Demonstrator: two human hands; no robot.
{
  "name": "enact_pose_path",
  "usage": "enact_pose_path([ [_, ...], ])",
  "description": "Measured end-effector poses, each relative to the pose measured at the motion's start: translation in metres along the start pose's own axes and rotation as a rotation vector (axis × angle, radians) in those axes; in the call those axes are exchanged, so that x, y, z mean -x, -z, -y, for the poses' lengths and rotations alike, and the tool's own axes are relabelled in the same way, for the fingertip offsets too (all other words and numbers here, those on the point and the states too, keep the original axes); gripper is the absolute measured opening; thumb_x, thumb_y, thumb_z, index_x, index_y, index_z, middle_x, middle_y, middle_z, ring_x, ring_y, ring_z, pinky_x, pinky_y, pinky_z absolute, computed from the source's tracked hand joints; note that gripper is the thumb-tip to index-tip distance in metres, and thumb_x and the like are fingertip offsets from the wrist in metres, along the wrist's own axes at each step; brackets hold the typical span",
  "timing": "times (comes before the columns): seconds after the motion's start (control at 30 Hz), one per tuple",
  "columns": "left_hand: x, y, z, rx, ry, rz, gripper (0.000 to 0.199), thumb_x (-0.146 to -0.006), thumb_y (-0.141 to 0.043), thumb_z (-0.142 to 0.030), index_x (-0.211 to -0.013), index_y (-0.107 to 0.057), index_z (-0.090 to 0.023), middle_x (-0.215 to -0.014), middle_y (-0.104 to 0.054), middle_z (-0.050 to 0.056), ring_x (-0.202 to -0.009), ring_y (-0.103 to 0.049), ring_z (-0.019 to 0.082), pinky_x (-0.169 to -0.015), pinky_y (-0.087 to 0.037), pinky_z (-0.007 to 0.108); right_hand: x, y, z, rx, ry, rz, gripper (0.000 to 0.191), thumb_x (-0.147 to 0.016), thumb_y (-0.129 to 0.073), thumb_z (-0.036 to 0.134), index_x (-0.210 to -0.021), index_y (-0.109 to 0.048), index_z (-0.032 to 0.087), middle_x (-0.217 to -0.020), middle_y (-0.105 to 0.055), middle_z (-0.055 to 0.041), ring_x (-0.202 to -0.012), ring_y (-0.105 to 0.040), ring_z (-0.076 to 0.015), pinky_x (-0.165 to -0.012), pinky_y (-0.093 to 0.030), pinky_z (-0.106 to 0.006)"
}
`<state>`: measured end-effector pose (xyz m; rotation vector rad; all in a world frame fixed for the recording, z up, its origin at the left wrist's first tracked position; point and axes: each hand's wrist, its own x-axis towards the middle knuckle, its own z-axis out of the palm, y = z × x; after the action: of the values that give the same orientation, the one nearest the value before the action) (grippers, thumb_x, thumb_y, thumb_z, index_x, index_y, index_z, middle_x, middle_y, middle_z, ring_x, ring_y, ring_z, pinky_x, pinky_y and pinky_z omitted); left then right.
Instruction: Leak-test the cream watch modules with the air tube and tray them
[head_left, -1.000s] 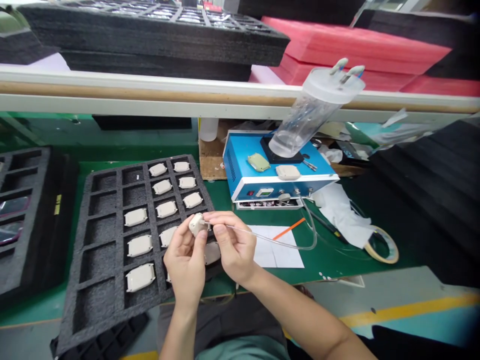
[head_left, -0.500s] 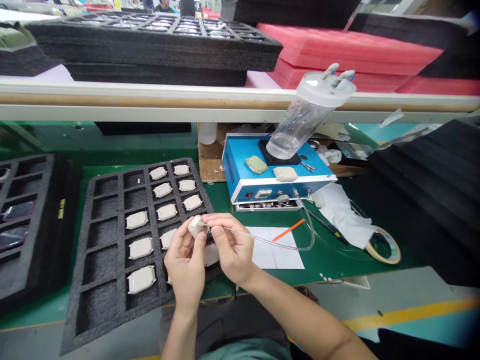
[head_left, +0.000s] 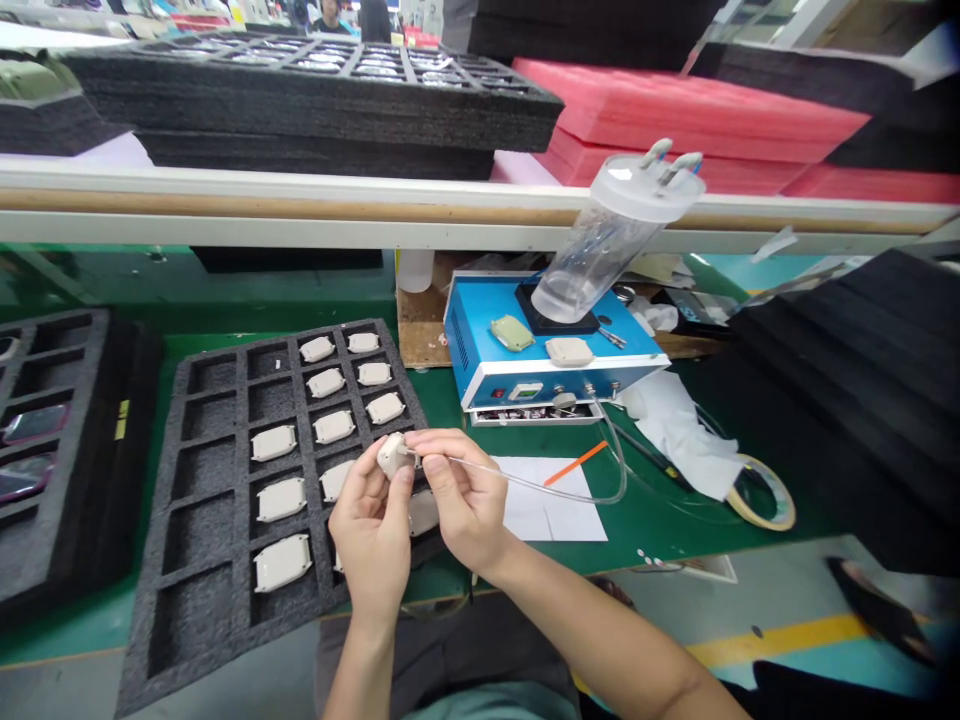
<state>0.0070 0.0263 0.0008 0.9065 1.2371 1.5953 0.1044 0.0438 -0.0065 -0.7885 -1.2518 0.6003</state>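
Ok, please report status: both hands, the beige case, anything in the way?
Left hand holds beige case. Right hand grips clear tube, tip at case. No obstruction seen at hands; foam tray below.
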Motion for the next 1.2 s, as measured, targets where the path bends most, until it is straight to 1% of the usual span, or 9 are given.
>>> enact_pose_path([
  [0.1, -0.001, -0.002, -0.001, -0.019, 0.003, -0.013, 0.046, -0.081, -0.088, -0.039, -0.119, -0.076, -0.016, -0.118, -0.081, 0.014, -0.108, -0.080, 0.027, -0.097, -0.064, 0.033, -0.003, -0.001, 0.001, 0.010, 0.007, -0.013, 0.016, -0.103, -0.059, 0.022, -0.104, -0.075, 0.024, -0.104, -0.079, -0.0075, -0.102, -0.076, -0.0196, -0.092, -0.064, -0.036],
  [0.2, -0.001, -0.003, -0.003, -0.061, 0.007, -0.062, 0.047, -0.079, -0.088, -0.038, -0.119, -0.076, -0.016, -0.117, -0.082, 0.013, -0.105, -0.081, 0.027, -0.097, -0.064, 0.034, -0.007, -0.004, 0.003, -0.002, 0.013, -0.032, 0.016, -0.102, -0.060, 0.024, -0.100, -0.076, 0.024, -0.101, -0.080, -0.0082, -0.099, -0.078, -0.0197, -0.090, -0.065, -0.036],
  [0.4, -0.007, -0.009, -0.006, -0.121, 0.061, -0.158, 0.054, -0.071, -0.088, -0.040, -0.119, -0.077, -0.017, -0.112, -0.082, 0.012, -0.103, -0.080, 0.030, -0.107, -0.060, 0.047, -0.018, -0.008, 0.002, 0.013, 0.037, -0.044, 0.018, -0.101, -0.061, 0.031, -0.096, -0.077, 0.024, -0.097, -0.082, -0.0080, -0.093, -0.080, -0.0202, -0.087, -0.066, -0.035],
  [0.5, -0.009, -0.011, -0.007, -0.133, 0.088, -0.166, 0.057, -0.069, -0.088, -0.042, -0.120, -0.077, -0.018, -0.111, -0.082, 0.012, -0.108, -0.078, 0.033, -0.111, -0.057, 0.053, -0.020, -0.009, 0.003, 0.006, 0.050, -0.054, 0.017, -0.100, -0.062, 0.030, -0.097, -0.077, 0.023, -0.097, -0.082, -0.0084, -0.093, -0.080, -0.0208, -0.085, -0.066, -0.035],
  [0.63, -0.009, -0.012, -0.009, -0.125, 0.114, -0.179, 0.062, -0.068, -0.088, -0.045, -0.123, -0.076, -0.019, -0.114, -0.080, 0.012, -0.116, -0.075, 0.036, -0.117, -0.050, 0.058, -0.020, -0.009, 0.004, 0.004, 0.054, -0.058, 0.016, -0.100, -0.063, 0.029, -0.096, -0.077, 0.022, -0.097, -0.083, -0.0089, -0.092, -0.081, -0.0210, -0.084, -0.066, -0.034],
  [0.77, -0.008, -0.013, -0.013, -0.123, 0.132, -0.188, 0.067, -0.063, -0.089, -0.046, -0.122, -0.076, -0.019, -0.113, -0.080, 0.013, -0.118, -0.074, 0.040, -0.116, -0.049, 0.063, -0.019, -0.009, 0.004, 0.018, 0.050, -0.054, 0.019, -0.101, -0.062, 0.032, -0.095, -0.077, 0.022, -0.097, -0.082, -0.0096, -0.092, -0.081, -0.0206, -0.084, -0.066, -0.032],
  [0.93, -0.010, -0.012, -0.013, -0.089, 0.124, -0.168, 0.060, -0.061, -0.089, -0.045, -0.114, -0.076, -0.019, -0.114, -0.081, 0.013, -0.115, -0.076, 0.038, -0.116, -0.050, 0.061, -0.019, -0.010, 0.003, 0.043, 0.036, -0.059, 0.023, -0.101, -0.061, 0.037, -0.093, -0.077, 0.023, -0.095, -0.082, -0.0085, -0.090, -0.080, -0.0191, -0.083, -0.066, -0.031],
  [1.1, -0.011, -0.009, -0.009, -0.075, 0.109, -0.155, 0.059, -0.063, -0.090, -0.044, -0.115, -0.076, -0.019, -0.111, -0.082, 0.012, -0.108, -0.078, 0.034, -0.112, -0.055, 0.054, -0.017, -0.012, 0.002, 0.016, 0.043, -0.063, 0.021, -0.101, -0.062, 0.034, -0.092, -0.078, 0.022, -0.094, -0.082, -0.0089, -0.090, -0.079, -0.0188, -0.083, -0.065, -0.031],
  [1.2, -0.011, -0.007, -0.006, -0.073, 0.114, -0.143, 0.060, -0.064, -0.090, -0.044, -0.117, -0.076, -0.019, -0.111, -0.082, 0.012, -0.109, -0.078, 0.033, -0.113, -0.055, 0.052, -0.016, -0.012, 0.001, -0.006, 0.042, -0.069, 0.020, -0.100, -0.063, 0.032, -0.093, -0.078, 0.022, -0.093, -0.081, -0.0092, -0.090, -0.079, -0.0192, -0.083, -0.065, -0.031],
])
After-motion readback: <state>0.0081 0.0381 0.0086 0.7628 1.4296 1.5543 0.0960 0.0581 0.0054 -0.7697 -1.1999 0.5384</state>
